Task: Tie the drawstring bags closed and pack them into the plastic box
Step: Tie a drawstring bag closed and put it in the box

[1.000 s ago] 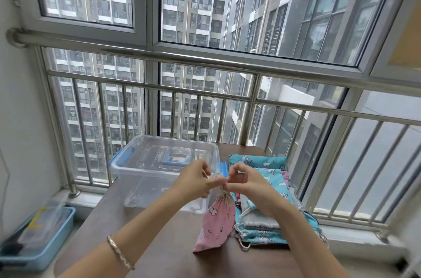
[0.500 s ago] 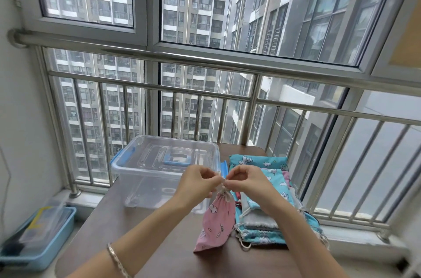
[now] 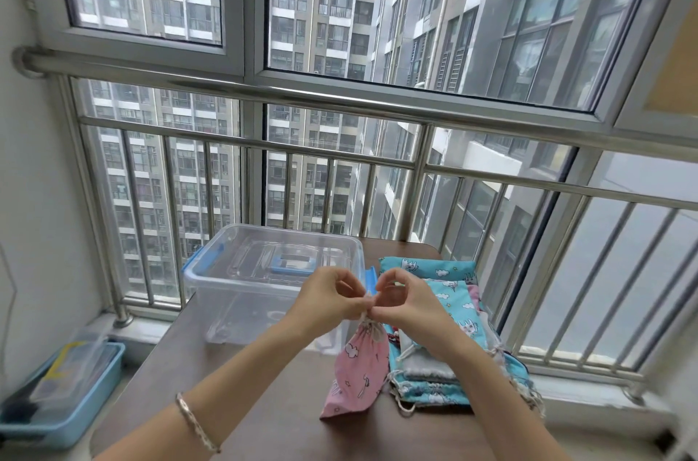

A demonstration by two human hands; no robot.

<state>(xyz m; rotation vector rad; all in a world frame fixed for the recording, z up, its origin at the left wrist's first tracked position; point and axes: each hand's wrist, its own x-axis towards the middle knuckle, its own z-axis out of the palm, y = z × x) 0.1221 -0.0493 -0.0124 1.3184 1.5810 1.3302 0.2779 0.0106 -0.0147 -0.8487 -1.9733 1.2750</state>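
A pink drawstring bag (image 3: pixel 357 373) hangs from its gathered neck, its bottom resting on the brown table (image 3: pixel 245 396). My left hand (image 3: pixel 332 296) and my right hand (image 3: pixel 406 300) meet just above it, and each pinches the white drawstring (image 3: pixel 368 304) at the bag's neck. Behind my hands stands the clear plastic box (image 3: pixel 260 283) with its lid on and blue latches. To the right lies a pile of blue and grey drawstring bags (image 3: pixel 449 343), partly hidden by my right forearm.
A steel railing (image 3: pixel 340 158) and windows close off the far side just behind the table. On the floor at the left sits a light blue tray (image 3: pixel 64 400) holding a clear container.
My hands have shifted slightly and come closer together at the bag's neck, working the drawstring. The pink bag stays hanging in the same place.
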